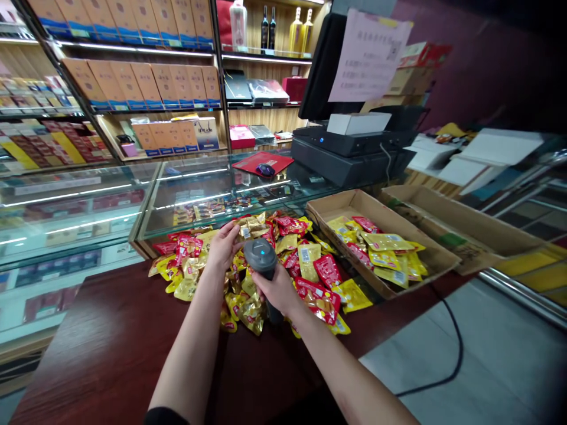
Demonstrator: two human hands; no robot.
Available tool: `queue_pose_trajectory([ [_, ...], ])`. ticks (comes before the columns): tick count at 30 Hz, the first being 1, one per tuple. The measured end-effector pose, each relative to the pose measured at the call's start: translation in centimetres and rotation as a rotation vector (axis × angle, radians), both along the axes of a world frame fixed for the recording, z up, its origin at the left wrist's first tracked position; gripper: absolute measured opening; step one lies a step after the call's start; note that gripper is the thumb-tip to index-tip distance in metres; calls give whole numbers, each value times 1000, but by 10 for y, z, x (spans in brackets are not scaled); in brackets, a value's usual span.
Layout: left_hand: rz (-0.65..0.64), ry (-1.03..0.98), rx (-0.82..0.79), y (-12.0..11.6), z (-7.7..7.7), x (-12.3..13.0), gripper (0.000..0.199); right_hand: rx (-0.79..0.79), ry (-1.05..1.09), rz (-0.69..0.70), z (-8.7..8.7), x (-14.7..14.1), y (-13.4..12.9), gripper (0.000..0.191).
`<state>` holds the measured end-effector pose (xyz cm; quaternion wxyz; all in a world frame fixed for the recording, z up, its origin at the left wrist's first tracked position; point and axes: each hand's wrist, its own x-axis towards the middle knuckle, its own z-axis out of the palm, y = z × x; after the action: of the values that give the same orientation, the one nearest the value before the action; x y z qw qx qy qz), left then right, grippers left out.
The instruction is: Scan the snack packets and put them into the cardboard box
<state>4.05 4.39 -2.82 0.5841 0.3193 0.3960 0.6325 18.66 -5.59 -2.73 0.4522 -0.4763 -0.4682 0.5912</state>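
Note:
In the head view, my right hand is wrapped round the handle of a dark grey barcode scanner with a small blue light on top. My left hand pinches the edge of a gold snack packet just beyond the scanner's head. Around both hands spreads a loose pile of shiny snack packets, among them a red packet and a yellow packet. The scanner's lower handle hangs over the pile, partly behind my right fingers.
A cardboard tray with more packets stands at the right, beside another cardboard tray. Behind the pile are a glass display counter, a mouse on a red mat and a monitor. A black cable hangs at right.

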Motion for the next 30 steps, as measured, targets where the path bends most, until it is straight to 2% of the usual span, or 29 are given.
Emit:
queue_pose_trajectory([
  [5, -21, 69, -14, 0, -1, 1, 37, -4, -49, 28, 3, 1, -5, 12],
  [13, -25, 284, 45, -7, 14, -1, 50, 106, -146, -20, 14, 11, -6, 16],
  [17, -12, 347, 27, -9, 17, -3, 43, 255, -222, -137, 22, 17, 5, 26],
  [20, -58, 398, 32, -11, 18, -4, 42, 334, -197, -205, 27, 21, 18, 36],
  [23, -133, 433, 36, -12, 18, -3, 43, 185, -147, -59, 28, 22, 28, 34],
  [26, -152, 421, -10, -13, 18, -3, 42, 31, -22, 71, 24, 21, 31, 28],
  [28, -204, 343, -62, -13, 19, -4, 42, -18, 94, 63, 22, 21, 31, 28],
  [30, -311, 234, -101, -14, 20, -6, 40, -63, 188, 26, 22, 22, 31, 28],
])
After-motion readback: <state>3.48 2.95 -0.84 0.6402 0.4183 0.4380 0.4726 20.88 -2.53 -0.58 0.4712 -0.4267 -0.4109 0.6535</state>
